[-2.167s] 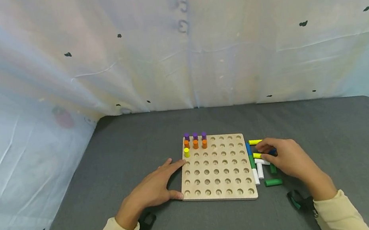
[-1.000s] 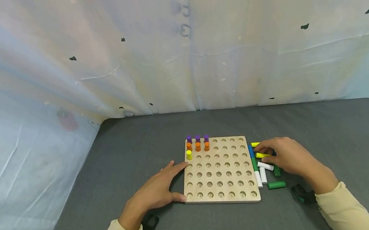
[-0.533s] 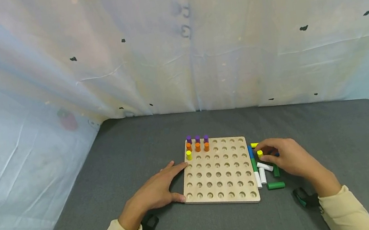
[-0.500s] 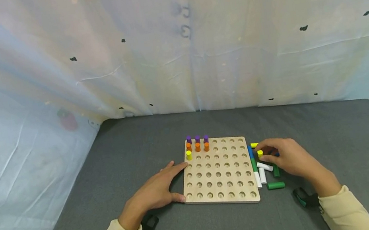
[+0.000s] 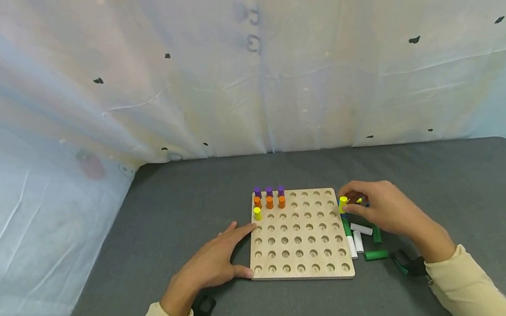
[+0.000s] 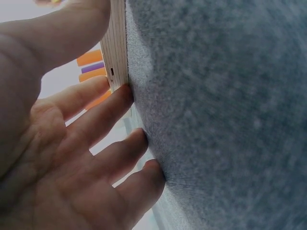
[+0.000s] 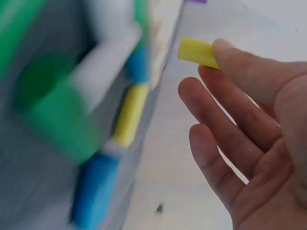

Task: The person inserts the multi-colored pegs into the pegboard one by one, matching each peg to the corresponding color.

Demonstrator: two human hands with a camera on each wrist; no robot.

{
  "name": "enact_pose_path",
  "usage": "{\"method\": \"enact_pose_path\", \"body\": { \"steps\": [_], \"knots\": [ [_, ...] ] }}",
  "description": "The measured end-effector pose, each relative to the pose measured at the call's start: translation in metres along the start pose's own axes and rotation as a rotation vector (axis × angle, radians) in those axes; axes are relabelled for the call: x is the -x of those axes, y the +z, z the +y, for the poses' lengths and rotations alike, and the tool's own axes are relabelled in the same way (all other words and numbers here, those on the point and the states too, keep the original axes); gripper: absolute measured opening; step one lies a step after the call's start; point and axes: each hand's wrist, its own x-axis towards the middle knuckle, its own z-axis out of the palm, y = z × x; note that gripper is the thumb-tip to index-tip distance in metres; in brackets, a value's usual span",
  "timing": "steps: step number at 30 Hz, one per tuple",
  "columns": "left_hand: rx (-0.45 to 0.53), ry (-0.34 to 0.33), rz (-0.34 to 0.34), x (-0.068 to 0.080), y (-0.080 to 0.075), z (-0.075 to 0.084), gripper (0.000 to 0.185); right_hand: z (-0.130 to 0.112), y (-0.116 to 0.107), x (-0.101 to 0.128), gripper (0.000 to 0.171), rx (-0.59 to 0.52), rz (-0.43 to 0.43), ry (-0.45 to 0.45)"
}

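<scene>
A square wooden pegboard (image 5: 302, 278) with rows of holes lies on the grey table. At its far left stand three purple pegs (image 5: 269, 192), three orange pegs (image 5: 269, 203) and a yellow peg (image 5: 257, 214). My left hand (image 5: 209, 260) rests against the board's left edge, fingers and thumb spread; the left wrist view shows fingertips touching the board's side (image 6: 116, 43) and the cloth. Between thumb and index finger my right hand (image 5: 390, 211) pinches another yellow peg (image 5: 343, 204), upright by the right edge. The right wrist view shows this peg (image 7: 195, 51) raised, the other fingers loose.
Right of the board lie loose pegs: white (image 5: 358, 242), green (image 5: 376, 255), blue (image 7: 98, 187) and yellow (image 7: 130, 115). Some are partly hidden by my right hand in the head view. A pale curtain (image 5: 311, 88) hangs behind the table.
My right hand has taken up a yellow peg from the loose ones, turned it upright and moved it left and away from me to the board's edge. The left hand stays put.
</scene>
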Motion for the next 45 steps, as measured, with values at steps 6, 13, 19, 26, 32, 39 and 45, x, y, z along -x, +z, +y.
{"method": "enact_pose_path", "body": {
  "steps": [6, 13, 19, 26, 32, 39, 45],
  "knots": [
    [0.005, -0.003, 0.012, 0.000, 0.002, 0.000, 0.091, -0.031, 0.006, -0.018, 0.027, -0.038, -0.009, -0.052],
    [-0.010, -0.008, 0.025, -0.002, 0.001, 0.001, 0.091, -0.057, 0.018, -0.036, 0.026, -0.078, -0.032, -0.101],
    [-0.007, 0.045, 0.039, -0.001, 0.000, -0.001, 0.089, -0.075, 0.030, -0.049, 0.025, -0.114, -0.061, -0.112],
    [-0.019, 0.119, 0.055, 0.000, -0.001, -0.007, 0.089, -0.088, 0.046, -0.062, 0.025, -0.130, -0.101, -0.084],
    [-0.029, 0.142, 0.069, 0.001, -0.003, -0.008, 0.089, -0.095, 0.056, -0.071, 0.022, -0.103, -0.110, -0.094],
    [-0.038, 0.174, 0.071, 0.001, -0.002, -0.009, 0.089, -0.098, 0.064, -0.076, 0.020, -0.092, -0.102, -0.100],
    [-0.047, 0.185, 0.077, 0.001, -0.003, -0.008, 0.089, -0.098, 0.066, -0.079, 0.020, -0.052, -0.110, -0.106]
  ]
}}
